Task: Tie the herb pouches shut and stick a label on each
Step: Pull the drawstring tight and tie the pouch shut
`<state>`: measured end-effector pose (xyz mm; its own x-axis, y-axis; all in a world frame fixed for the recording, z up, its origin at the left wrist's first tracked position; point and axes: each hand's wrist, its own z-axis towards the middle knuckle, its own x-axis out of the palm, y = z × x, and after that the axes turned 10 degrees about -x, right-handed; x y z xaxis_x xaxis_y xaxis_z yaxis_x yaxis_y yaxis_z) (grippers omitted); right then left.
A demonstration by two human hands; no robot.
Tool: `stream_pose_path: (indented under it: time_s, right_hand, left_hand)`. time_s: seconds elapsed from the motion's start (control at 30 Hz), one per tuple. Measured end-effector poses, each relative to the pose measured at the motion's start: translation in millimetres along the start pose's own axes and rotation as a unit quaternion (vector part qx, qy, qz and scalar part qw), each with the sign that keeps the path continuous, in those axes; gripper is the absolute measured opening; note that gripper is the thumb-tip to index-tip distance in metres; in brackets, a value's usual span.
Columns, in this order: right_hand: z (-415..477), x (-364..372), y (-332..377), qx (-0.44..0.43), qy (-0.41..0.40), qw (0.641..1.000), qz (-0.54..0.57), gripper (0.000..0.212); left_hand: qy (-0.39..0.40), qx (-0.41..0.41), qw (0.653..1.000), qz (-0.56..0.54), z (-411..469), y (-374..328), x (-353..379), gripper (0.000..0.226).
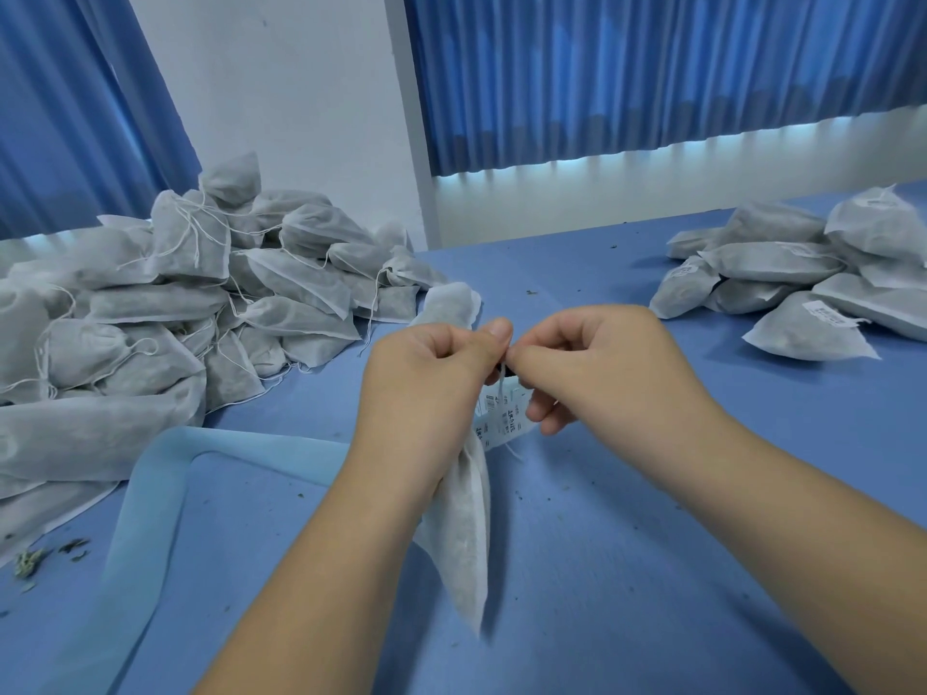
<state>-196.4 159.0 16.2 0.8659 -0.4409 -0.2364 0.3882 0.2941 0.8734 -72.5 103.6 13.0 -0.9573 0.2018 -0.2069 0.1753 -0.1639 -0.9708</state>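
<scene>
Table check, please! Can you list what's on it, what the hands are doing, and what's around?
Surface: blue table, with a light blue sheet at front left.
Job's things: pouch hanging from the hands, with a label near its neck; left pile with loose strings; right pile labelled.
Clutter: herb crumbs scattered about.
Grippers: left hand and right hand both pinch the string.
Cables: nothing seen.
Surroundings: blue curtains, white wall.

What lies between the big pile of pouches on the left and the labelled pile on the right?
Head view: the left hand and right hand pinch a string above a labelled pouch; another pouch lies behind them on the blue table.
</scene>
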Motion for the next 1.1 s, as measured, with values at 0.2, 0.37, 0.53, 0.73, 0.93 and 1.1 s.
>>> stream_pose_path:
  time_s: [0.2,0.37,0.53,0.73,0.93,1.1]
  right_hand:
    - [-0.1,2.1,-3.5,-0.008,-0.018,1.0,-0.018,0.011]
    - [-0.8,5.6,-8.6,-0.017,-0.045,0.998,-0.038,0.011]
    - [-0.2,1.9,-5.6,0.0,-0.018,1.0,-0.015,0.01]
    - [6.1,-9.9,-2.1,0.054,0.043,0.983,0.168,0.015]
    - [9.8,-22.0,2.6,0.101,0.121,0.935,0.318,0.016]
    - [9.2,-19.2,0.8,0.077,0.102,0.905,0.407,0.02]
  left_hand:
    - [-0.004,0.017,1.0,0.022,0.5,1.7,1.9,0.031]
    - [0.045,0.0,0.999,0.025,1.6,0.7,-2.7,0.026]
    - [0.057,-0.005,0.998,0.016,3.7,-0.6,-8.0,0.023]
    - [0.07,0.014,0.997,0.011,9.8,0.2,-18.5,0.023]
    - [0.131,0.051,0.99,0.014,11.2,-1.7,-28.1,0.013]
    - [0.156,0.061,0.986,0.016,11.4,-1.4,-29.3,0.016]
